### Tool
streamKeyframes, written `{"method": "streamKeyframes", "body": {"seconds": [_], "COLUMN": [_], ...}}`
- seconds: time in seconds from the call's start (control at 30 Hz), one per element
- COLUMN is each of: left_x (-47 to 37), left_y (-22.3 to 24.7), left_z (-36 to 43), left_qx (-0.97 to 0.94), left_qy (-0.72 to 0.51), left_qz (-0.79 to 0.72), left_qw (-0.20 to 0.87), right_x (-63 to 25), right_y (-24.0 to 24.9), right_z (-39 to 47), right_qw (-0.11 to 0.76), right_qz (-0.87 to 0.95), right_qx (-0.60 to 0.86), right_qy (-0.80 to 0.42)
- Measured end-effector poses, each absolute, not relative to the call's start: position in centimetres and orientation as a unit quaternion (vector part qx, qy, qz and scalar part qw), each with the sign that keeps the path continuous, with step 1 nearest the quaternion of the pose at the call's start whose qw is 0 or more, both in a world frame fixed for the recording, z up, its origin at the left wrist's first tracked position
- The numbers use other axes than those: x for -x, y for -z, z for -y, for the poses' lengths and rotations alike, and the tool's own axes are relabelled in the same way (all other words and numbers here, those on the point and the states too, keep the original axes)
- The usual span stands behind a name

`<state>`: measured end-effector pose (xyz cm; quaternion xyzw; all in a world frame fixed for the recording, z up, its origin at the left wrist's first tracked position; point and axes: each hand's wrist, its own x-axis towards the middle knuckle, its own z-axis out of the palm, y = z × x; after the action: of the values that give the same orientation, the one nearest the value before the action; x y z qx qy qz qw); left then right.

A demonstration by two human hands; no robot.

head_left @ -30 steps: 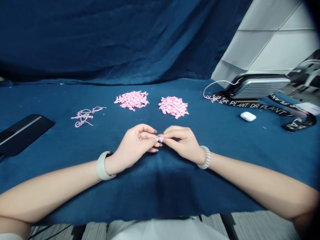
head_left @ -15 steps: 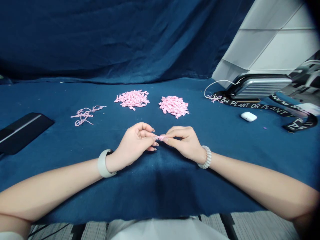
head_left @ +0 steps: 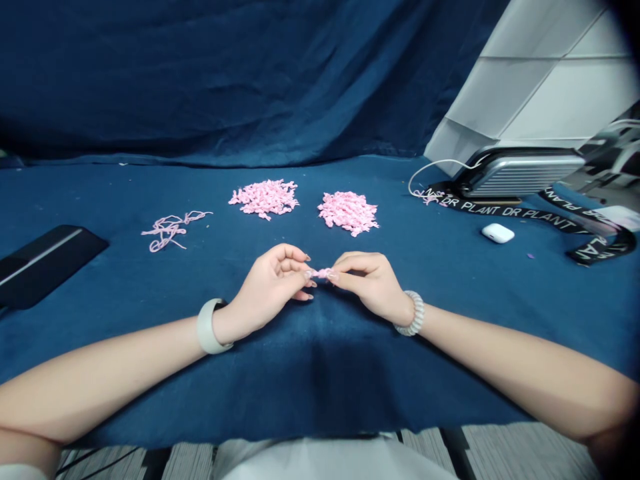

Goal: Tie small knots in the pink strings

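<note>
A small pink knotted yarn piece [head_left: 321, 273] is pinched between the fingertips of both hands, just above the blue cloth. My left hand [head_left: 270, 287], with a pale band at the wrist, grips its left end. On the right end, the thumb and index finger of my right hand [head_left: 370, 283] are pressed together; a coiled bracelet circles that wrist. Beyond the hands lie two heaps of small pink pieces, a left heap [head_left: 265, 199] and a right heap [head_left: 348, 213]. Loose pink yarn strands [head_left: 169, 231] lie further left.
A dark flat device [head_left: 47, 265] is at the left edge. To the right are a white earbud case [head_left: 497, 233], a black lettered ribbon [head_left: 505, 212], a silver ribbed device [head_left: 530, 175] with a white cable, and a few pink yarn scraps [head_left: 429, 196].
The right fingertips have shifted slightly right along the pink piece, and a little more of it shows between the hands. The heaps and other objects have not moved.
</note>
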<state>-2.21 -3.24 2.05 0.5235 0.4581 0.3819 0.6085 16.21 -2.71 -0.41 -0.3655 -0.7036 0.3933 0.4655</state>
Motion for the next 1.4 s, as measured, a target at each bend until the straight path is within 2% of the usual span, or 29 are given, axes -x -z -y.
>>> {"method": "streamKeyframes", "body": {"seconds": [0.2,0.47,0.8,1.1,1.4], "left_x": [2.1,2.2,2.0,2.2,2.3], "left_y": [-1.9,-1.4,-1.7,-0.4,-0.5], "left_z": [3.3,2.8,3.0,2.6,2.6], "left_qx": [-0.581,-0.603,-0.608,-0.547,-0.568], "left_qy": [-0.314,-0.328,-0.322,-0.358,-0.35], "left_qz": [-0.451,-0.467,-0.477,-0.48,-0.479], "left_qw": [0.6,0.558,0.548,0.585,0.57], "right_x": [-15.8,-15.9,-15.4,-15.9,-16.0], "right_y": [0.1,-0.1,-0.2,0.2,0.4], "right_z": [2.9,3.1,2.9,2.5,2.4], "right_qw": [0.439,0.431,0.368,0.383,0.376], "right_qz": [0.745,0.78,0.769,0.745,0.741], "right_qx": [0.367,0.354,0.414,0.401,0.392], "right_qy": [-0.344,-0.285,-0.319,-0.371,-0.395]}}
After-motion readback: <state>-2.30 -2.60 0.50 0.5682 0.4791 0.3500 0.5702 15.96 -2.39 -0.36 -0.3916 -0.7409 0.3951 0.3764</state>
